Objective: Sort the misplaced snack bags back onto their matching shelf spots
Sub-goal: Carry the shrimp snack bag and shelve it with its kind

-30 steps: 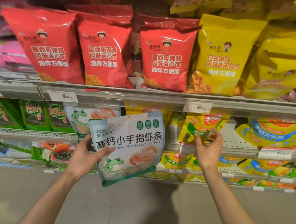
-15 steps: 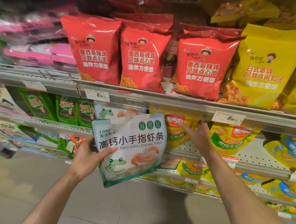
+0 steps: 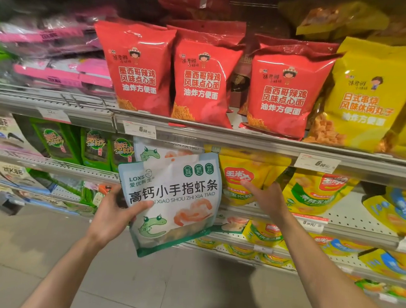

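Held by its left edge in the left hand (image 3: pixel 111 217), just before its matching bags on the middle shelf (image 3: pixel 253 211) — white shrimp-stick bag (image 3: pixel 172 199), likely light, soft, slippery, best pinched at a seam — right hand (image 3: pixel 267 199) loose-fingered, grasping nothing.

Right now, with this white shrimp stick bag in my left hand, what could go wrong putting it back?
1. The left hand pinches the white shrimp stick bag only at its left edge, so the bag could slip.
2. Its matching bag sits tight between green bags and a yellow corn bag; pushing in may knock neighbours off.
3. The right hand reaches toward the yellow bag and could shift it.
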Available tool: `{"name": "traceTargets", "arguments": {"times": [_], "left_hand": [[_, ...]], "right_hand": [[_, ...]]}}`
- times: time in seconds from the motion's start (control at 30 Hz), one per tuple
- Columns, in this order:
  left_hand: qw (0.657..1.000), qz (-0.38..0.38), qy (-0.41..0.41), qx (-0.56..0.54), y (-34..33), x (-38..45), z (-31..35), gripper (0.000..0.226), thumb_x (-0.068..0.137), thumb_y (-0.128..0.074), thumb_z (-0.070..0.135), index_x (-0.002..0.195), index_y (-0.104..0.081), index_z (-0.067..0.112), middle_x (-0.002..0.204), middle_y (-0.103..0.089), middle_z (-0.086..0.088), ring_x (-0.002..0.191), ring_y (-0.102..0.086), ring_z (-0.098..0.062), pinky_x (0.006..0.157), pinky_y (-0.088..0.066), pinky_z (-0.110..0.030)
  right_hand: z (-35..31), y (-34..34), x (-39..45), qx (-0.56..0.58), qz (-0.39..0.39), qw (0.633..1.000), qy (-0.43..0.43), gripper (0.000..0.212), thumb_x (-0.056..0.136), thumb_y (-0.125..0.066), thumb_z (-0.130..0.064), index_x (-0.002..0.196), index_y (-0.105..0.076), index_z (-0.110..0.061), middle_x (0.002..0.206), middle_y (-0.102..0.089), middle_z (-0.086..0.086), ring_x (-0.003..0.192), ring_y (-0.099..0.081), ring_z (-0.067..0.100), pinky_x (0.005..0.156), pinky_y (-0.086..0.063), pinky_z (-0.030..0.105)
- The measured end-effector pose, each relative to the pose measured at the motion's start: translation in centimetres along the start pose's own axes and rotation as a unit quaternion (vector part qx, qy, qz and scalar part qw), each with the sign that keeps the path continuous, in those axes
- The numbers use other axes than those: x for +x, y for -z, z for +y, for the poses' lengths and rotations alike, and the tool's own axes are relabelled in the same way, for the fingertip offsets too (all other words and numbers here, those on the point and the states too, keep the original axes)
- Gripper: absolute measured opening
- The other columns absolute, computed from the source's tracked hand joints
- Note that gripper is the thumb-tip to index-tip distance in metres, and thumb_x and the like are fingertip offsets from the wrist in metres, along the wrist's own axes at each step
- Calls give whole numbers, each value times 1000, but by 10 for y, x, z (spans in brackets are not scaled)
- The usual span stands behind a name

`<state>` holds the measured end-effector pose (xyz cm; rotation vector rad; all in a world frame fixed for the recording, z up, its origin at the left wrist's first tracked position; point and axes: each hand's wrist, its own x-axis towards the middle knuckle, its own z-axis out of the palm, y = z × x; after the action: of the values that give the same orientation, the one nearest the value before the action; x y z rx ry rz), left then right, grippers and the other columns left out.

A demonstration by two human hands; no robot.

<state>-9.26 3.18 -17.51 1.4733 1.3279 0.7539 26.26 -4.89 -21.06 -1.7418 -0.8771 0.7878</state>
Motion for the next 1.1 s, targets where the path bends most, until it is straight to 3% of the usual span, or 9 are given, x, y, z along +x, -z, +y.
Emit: {"name": "traceTargets", "arguments": {"times": [0.13,0.27,0.37,0.5,0.57,0.7,0.77,0.93,1.1], "left_hand": [[1000,-15,-4,8,10,-1,-1,36,78,-85,9,106,-65,18,89,-79,12,73,-73,-3,49,-55,-21],[999,-31,-7,7,22,-3,-2,31,79,-83,6,103,-65,14,82,-77,21,65,-70,2,48,-55,-18],[999,-42,-6,4,30,-2,-3,30,80,-82,5,103,-66,13,83,-78,19,65,-71,1,48,-54,-17],[999,-51,-12,5,35,-1,-3,26,80,-82,6,101,-68,11,82,-78,15,62,-70,0,46,-52,-17],[998,-52,-16,7,36,-1,-2,25,80,-83,7,99,-68,12,81,-78,16,61,-70,1,45,-52,-17],[998,-65,-21,9,31,2,-2,24,81,-82,7,100,-68,13,77,-77,19,60,-70,1,44,-52,-17],[997,-75,-17,3,26,4,-2,26,81,-81,6,103,-68,13,81,-78,16,65,-72,0,47,-52,-16],[995,-98,-21,8,1,13,-3,35,78,-86,15,109,-70,17,94,-80,7,83,-77,-11,56,-57,-21],[991,-136,-16,6,-46,20,7,43,78,-87,22,116,-67,21,98,-80,8,85,-77,-9,64,-62,-27]], "right_hand": [[3,-3,-16,5,38,999,-14,49,87,-75,-34,50,-45,-24,42,-44,-17,41,-35,3,45,-31,16],[-4,3,-24,-25,44,999,-11,29,87,-74,-32,66,-59,-22,47,-57,-24,50,-55,-1,47,-40,8],[-10,10,-36,-82,29,996,14,27,87,-72,-44,82,-70,-17,68,-71,-11,61,-68,12,52,-55,26],[-21,14,-56,-108,27,993,34,26,94,-65,-38,71,-58,-31,49,-60,-19,45,-57,-5,42,-38,10],[-22,20,-66,-121,32,992,29,25,94,-66,-39,72,-63,-28,52,-64,-24,49,-61,-7,49,-43,12],[-7,45,-90,-92,24,995,-7,35,91,-70,-38,119,-72,-17,108,-77,-2,96,-73,13,86,-57,34],[-2,61,-104,-85,22,996,-28,44,88,-72,-38,125,-69,-16,116,-75,1,103,-71,19,95,-55,39],[11,106,-131,-79,11,993,-86,41,82,-76,-37,118,-72,-18,99,-77,-7,84,-72,5,77,-55,27],[19,137,-151,-34,14,993,-115,35,72,-81,-46,103,-70,-36,92,-78,-20,85,-74,-1,87,-59,37]]}}
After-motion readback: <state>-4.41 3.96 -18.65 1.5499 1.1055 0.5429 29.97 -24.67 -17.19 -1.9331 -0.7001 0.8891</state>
